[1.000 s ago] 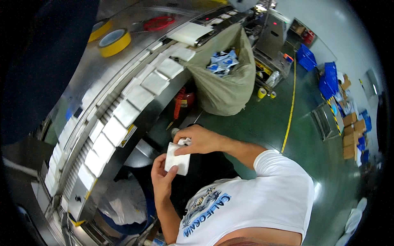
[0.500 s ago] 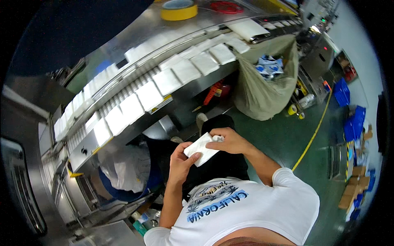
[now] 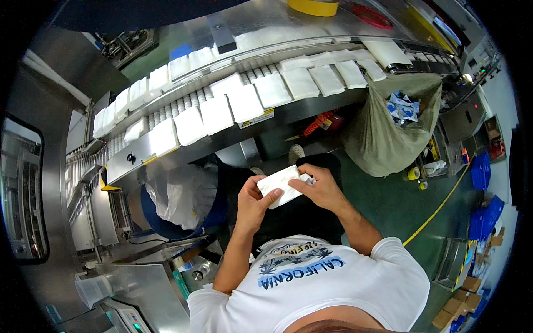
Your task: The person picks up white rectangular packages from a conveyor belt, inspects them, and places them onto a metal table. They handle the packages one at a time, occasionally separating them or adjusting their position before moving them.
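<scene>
Over my lap, both hands hold a folded white tissue pad (image 3: 279,182). My left hand (image 3: 253,201) grips its left end, with the thumb lying on top. My right hand (image 3: 322,187) pinches the right end, thumb on the upper face. A crumpled white bit (image 3: 306,179) sticks out beside the right fingers; whether it belongs to the pad I cannot tell. In front of me, similar white pads (image 3: 244,103) lie in a row along the near edge of a roller conveyor (image 3: 201,96).
Below the conveyor at left stands a blue bin (image 3: 166,226) lined with a clear plastic bag (image 3: 186,194). At right hangs a green cloth sack (image 3: 383,139) holding blue-and-white packets (image 3: 404,108). Yellow tape (image 3: 313,6) sits on the metal top. Blue crates (image 3: 484,217) stand far right.
The view has turned, so the conveyor and sack appear shifted right. Both hands keep their hold on the tissue pad, which has hardly changed in pose.
</scene>
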`<control>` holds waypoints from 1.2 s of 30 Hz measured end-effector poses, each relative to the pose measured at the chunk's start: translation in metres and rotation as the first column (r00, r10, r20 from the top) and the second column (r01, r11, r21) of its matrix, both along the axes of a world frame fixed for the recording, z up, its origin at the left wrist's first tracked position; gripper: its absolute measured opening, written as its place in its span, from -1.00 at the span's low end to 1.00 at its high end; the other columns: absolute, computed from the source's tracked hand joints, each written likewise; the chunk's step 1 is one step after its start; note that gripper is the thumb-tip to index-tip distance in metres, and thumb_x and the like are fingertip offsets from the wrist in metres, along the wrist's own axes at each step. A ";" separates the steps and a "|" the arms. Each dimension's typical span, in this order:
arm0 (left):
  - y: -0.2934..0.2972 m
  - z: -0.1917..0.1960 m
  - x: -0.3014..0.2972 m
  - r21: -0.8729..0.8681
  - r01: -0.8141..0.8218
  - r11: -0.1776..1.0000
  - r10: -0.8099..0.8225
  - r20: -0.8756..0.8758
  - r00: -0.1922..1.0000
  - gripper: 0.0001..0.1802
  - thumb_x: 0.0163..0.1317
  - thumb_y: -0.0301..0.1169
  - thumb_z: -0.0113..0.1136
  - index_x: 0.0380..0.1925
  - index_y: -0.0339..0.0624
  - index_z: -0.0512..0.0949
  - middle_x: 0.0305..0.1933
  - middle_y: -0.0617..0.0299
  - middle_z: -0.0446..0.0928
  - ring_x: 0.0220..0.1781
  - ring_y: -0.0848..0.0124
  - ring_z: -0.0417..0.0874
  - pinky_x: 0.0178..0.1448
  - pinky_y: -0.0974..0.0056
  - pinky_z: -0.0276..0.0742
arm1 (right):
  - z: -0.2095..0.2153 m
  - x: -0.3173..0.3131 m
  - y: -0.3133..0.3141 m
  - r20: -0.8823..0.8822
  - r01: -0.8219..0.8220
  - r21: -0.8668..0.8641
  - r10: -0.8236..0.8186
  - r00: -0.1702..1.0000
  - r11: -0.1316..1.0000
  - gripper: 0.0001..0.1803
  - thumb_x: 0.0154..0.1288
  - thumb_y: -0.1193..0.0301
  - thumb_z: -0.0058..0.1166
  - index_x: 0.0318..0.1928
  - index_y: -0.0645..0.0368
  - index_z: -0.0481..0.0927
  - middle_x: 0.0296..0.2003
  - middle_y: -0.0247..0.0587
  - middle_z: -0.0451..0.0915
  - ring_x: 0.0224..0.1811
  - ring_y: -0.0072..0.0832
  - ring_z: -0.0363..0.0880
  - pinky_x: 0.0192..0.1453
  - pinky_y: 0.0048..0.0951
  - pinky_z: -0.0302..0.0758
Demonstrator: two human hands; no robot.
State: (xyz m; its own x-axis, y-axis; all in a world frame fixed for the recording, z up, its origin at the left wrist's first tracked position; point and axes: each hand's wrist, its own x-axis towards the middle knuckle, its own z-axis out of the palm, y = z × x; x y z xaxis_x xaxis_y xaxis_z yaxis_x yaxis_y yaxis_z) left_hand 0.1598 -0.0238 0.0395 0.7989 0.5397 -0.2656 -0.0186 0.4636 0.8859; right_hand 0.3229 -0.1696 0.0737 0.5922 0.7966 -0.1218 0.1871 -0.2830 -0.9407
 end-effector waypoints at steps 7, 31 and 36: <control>0.019 0.017 -0.020 0.115 -0.016 0.993 0.019 -0.019 1.000 -0.56 0.23 -0.55 0.54 0.04 -0.26 0.53 -0.09 0.20 0.68 -0.04 0.45 0.71 0.04 0.32 0.66 | 0.001 -0.011 0.016 0.013 -0.096 0.018 0.096 0.995 0.995 -0.64 0.36 0.25 0.40 -0.02 0.28 0.72 -0.35 -0.17 0.77 -0.32 -0.61 0.67 -0.25 -0.41 0.56; 0.178 0.133 -0.130 0.506 -0.487 0.712 0.521 0.084 0.849 -0.53 0.20 -0.54 0.56 0.06 -0.34 0.56 -0.02 0.11 0.71 -0.01 0.43 0.71 0.09 0.31 0.64 | 0.017 0.259 0.291 0.246 -0.106 -0.646 0.339 0.908 0.756 -0.20 0.11 -0.20 0.43 0.04 0.32 0.75 -0.09 0.04 0.72 -0.05 -0.20 0.65 0.08 -0.14 0.54; 0.275 0.143 -0.127 0.703 -0.433 0.565 0.583 0.031 0.812 -0.51 0.19 -0.31 0.59 0.02 -0.36 0.63 -0.11 0.08 0.75 -0.15 0.39 0.77 -0.04 0.30 0.67 | 0.038 0.269 0.267 0.240 0.020 -0.519 0.124 0.963 0.855 -0.16 0.16 -0.20 0.40 0.11 0.36 0.70 0.04 0.12 0.66 0.04 -0.26 0.58 0.07 -0.23 0.52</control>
State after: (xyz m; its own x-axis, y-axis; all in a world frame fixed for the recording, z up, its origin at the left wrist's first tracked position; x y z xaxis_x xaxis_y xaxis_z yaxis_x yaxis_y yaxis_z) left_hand 0.0328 0.2512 0.1825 0.3109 0.9257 0.2153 0.1314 -0.2662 0.9549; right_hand 0.5920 0.0969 0.1113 0.6188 0.6926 -0.3707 0.4282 -0.6930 -0.5800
